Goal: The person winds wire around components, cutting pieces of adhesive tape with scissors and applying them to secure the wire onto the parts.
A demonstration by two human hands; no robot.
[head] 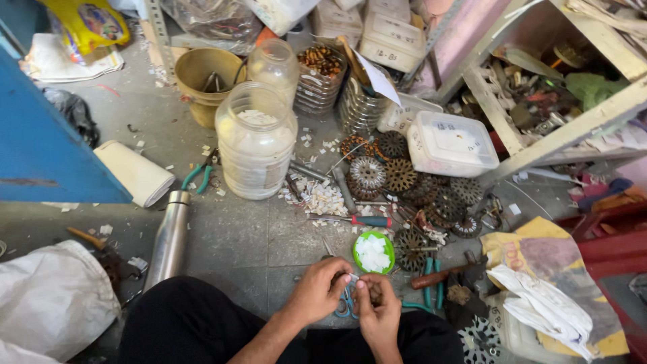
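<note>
My left hand (319,290) and my right hand (377,309) meet low in the middle, just above my dark-trousered lap. The fingers of both pinch a small pale piece (353,278) between them; what it is I cannot tell. Blue-handled scissors (346,307) lie on the floor under my hands. Just beyond my fingertips sits a green lid (386,244) full of small white pieces. A pile of similar white pieces (322,199) lies further up on the grey floor.
Several round toothed metal cores (401,176) litter the floor beside a screwdriver (350,220) and green pliers (199,174). A big clear jar (255,140), a steel bottle (168,239), a white lidded box (451,143), a brass bucket (195,74) and cluttered shelves (559,87) surround them.
</note>
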